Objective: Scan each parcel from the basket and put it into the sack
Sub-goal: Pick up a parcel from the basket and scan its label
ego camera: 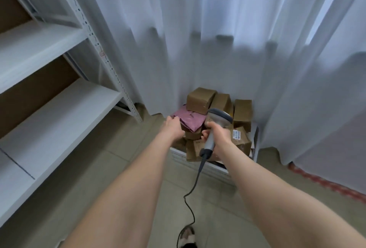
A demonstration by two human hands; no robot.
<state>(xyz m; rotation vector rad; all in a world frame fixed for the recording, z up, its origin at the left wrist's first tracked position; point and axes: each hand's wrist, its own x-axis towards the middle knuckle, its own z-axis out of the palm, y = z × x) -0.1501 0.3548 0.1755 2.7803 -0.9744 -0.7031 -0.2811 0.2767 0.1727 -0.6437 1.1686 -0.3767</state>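
Forearms (pixel 118 198) over scanner cable (pixel 196 181); shelving (pixel 59 109) left, curtain (pixel 217 49) behind.

Both bare arms extended forward. Left forearm (pixel 138 178) enters from 7 o'clock, right forearm (pixel 267 178) from 4 o'clock, converging toward 12 o'clock. Left hand (pixel 174 127), back upward, has its fingers at the near edge of a pink mailer (pixel 190 118); grasp not discernible. Right hand (pixel 218 135), at 3 o'clock of the left, is wrapped around the handle of a barcode scanner (pixel 218 118).
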